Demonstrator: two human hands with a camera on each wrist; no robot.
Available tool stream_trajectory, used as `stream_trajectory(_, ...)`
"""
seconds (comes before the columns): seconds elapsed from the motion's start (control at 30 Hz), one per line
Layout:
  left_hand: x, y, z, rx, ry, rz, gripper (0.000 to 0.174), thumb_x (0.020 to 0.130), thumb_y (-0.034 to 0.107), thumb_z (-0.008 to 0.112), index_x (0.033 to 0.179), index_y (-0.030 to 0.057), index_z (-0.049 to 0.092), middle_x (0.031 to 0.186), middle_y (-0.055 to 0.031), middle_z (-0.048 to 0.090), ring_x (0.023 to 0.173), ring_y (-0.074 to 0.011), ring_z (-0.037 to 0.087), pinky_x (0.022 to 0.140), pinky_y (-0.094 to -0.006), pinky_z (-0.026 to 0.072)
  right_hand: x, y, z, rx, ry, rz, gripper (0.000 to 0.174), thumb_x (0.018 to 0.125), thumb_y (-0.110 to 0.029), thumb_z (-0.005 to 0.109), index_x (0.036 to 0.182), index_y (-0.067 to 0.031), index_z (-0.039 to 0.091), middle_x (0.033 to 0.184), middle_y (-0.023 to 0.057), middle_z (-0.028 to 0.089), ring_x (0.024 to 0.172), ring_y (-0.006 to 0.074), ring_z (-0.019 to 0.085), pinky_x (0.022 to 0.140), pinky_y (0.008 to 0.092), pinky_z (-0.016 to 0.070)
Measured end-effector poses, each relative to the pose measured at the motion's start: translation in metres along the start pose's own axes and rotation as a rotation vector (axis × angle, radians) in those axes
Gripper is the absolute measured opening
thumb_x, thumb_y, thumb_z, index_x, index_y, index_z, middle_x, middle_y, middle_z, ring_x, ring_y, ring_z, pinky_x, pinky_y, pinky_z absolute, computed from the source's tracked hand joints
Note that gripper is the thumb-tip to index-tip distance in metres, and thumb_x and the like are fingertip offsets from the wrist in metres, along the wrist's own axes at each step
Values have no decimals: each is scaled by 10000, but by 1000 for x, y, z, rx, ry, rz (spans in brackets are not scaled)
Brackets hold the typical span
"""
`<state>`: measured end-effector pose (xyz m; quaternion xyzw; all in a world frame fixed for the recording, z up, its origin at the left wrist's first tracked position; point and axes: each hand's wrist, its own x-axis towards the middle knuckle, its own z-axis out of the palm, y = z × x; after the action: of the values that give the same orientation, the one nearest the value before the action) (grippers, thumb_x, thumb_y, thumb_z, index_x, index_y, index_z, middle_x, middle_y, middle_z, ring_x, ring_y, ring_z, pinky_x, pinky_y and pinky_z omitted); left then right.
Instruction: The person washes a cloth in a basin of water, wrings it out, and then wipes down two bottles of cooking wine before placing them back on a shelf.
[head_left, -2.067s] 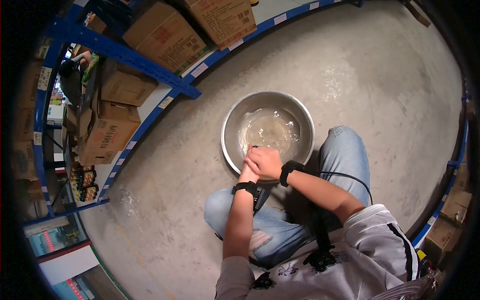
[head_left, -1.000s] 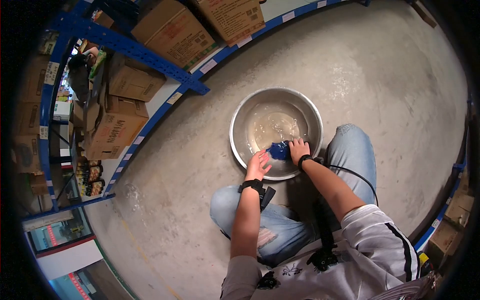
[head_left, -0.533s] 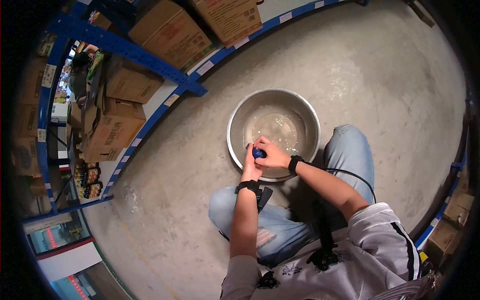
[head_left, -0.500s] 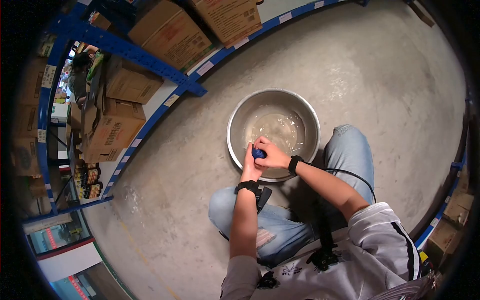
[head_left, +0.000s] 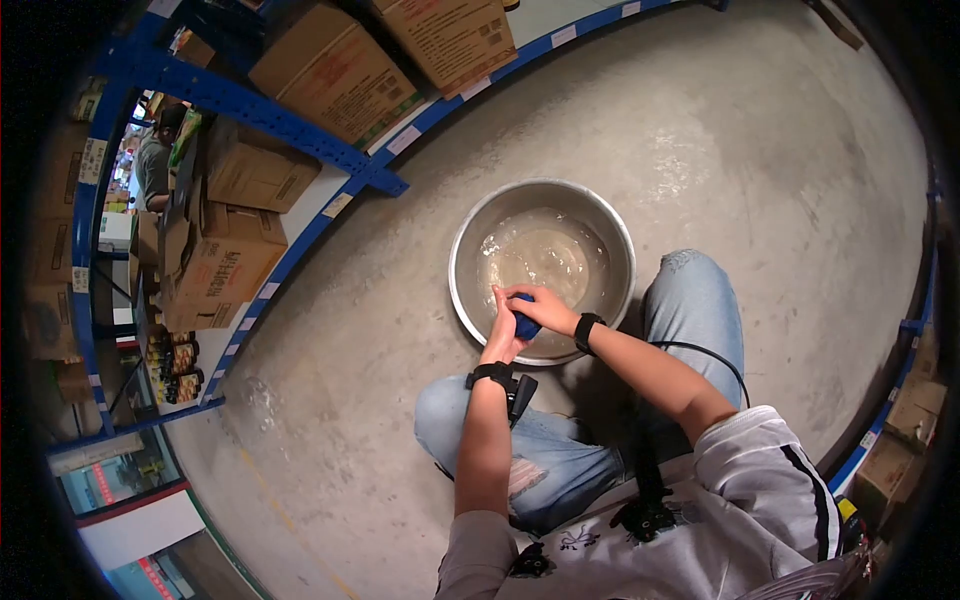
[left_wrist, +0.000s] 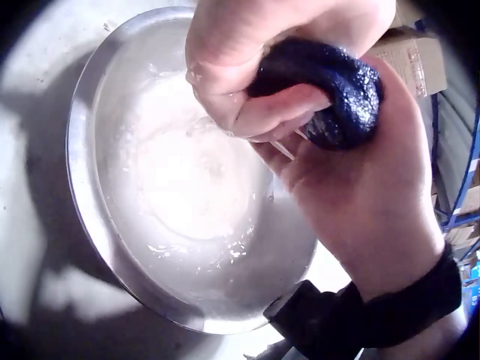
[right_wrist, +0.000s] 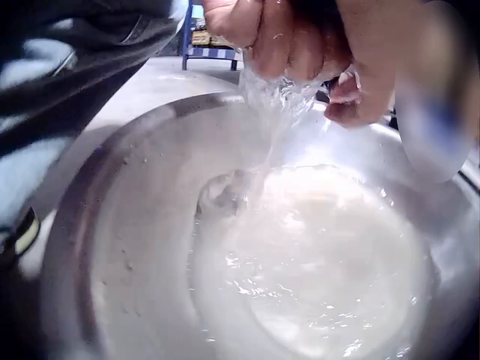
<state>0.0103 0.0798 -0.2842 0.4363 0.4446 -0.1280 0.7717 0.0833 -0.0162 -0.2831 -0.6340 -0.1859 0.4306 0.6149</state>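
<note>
Head view: left hand (head_left: 500, 336) and right hand (head_left: 546, 308) both clench a dark blue wet cloth (head_left: 526, 327) over the near rim of a round steel basin (head_left: 461, 262). Print on the cardboard box (head_left: 215, 262) beyond them is unreadable.
Left wrist view: the cloth bulges between curled fingers.
Right wrist view alone: water (right_wrist: 264, 120) streams down from the fists.

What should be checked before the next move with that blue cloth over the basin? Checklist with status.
1. Grip on the blue cloth: the left hand and the right hand both hold it, bunched between them. Ok.
2. Cloth above the basin, inside its rim. Ok.
3. Runoff: a stream falls from the fists into the water, not onto the floor. Ok.
4. Cloth wrung dry: water runs from it. Not ok.
5. Basin flat on the floor, upright. Ok.
6. Floor round the basin dry: pale patches, no clear wet marks. Cannot tell.
</note>
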Motion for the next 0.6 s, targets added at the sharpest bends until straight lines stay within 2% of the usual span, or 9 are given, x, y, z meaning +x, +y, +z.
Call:
stream_trajectory(0.03, -2, 1, -2, -13, -73, -58, 706, 728, 758, 223, 971, 138, 458, 701, -30, 484, 613, -148, 501, 518, -298, 417, 0, -1, -3, 1, 1, 0, 338, 771, -273, 546, 979, -9, 585, 940, 120, 589, 864, 213, 547, 821, 303, 405)
stream_trajectory(0.13, -7, 3, -4, -87, -210, -140, 785, 688, 793, 159, 930, 104, 446, 655, -31, 461, 531, -149, 454, 480, -283, 381, 2, -3, -7, 74, -120, 87, 308, 778, -272, 563, 964, -29, 597, 879, 73, 599, 815, 144, 547, 772, 281, 425)
stream_trajectory(0.23, -9, 2, -4, -207, -268, -156, 729, 729, 751, 227, 902, 77, 444, 672, -32, 464, 548, -149, 454, 516, -287, 408, 4, -2, -7, 227, -118, 66, 251, 786, -259, 575, 921, -49, 604, 862, 48, 592, 803, 116, 539, 749, 261, 426)
stream_trajectory(0.27, -7, 0, -3, -208, -267, -156, 729, 729, 751, 227, 902, 77, 444, 672, -32, 464, 548, -149, 454, 516, -287, 408, 5, -1, -7, 268, -12, 91, 230, 775, -248, 585, 889, -50, 609, 815, 42, 581, 761, 111, 530, 722, 256, 427)
stream_trajectory(0.33, -5, -2, 0, -166, -325, -109, 495, 774, 568, 501, 919, 99, 435, 656, -8, 434, 553, -112, 447, 548, -307, 448, 12, 8, -9, 309, 91, 115, 210, 765, -238, 595, 858, -51, 614, 768, 36, 570, 719, 105, 521, 694, 251, 428)
stream_trajectory(0.37, -6, -2, -2, -109, -354, -117, 332, 749, 287, 678, 905, 90, 460, 686, 6, 453, 575, -101, 453, 599, -307, 467, 16, 12, -10, 160, 92, 12, 208, 766, -238, 597, 858, -52, 612, 769, 41, 560, 730, 117, 520, 704, 259, 424)
stream_trajectory(0.43, -4, -8, -3, -70, -349, -125, 273, 748, 216, 677, 883, 77, 485, 695, 3, 458, 594, -106, 458, 611, -302, 460, 18, 16, -11, -42, 40, -189, 186, 767, -222, 592, 856, -60, 609, 803, 69, 545, 778, 177, 528, 745, 288, 415)
stream_trajectory(0.47, -3, -11, -3, -29, -345, -133, 217, 747, 145, 676, 861, 64, 509, 703, -1, 464, 612, -111, 464, 623, -298, 454, 17, 18, -13, -43, 40, -189, 186, 767, -222, 592, 856, -60, 609, 803, 69, 545, 778, 177, 528, 745, 288, 415)
stream_trajectory(0.6, -5, -7, -2, 180, -236, -121, 262, 693, 126, 724, 870, 78, 538, 766, 7, 539, 612, -79, 502, 602, -246, 470, 16, 11, -21, -235, -92, -402, 206, 787, -244, 561, 890, -69, 595, 876, 93, 554, 821, 221, 541, 777, 313, 420)
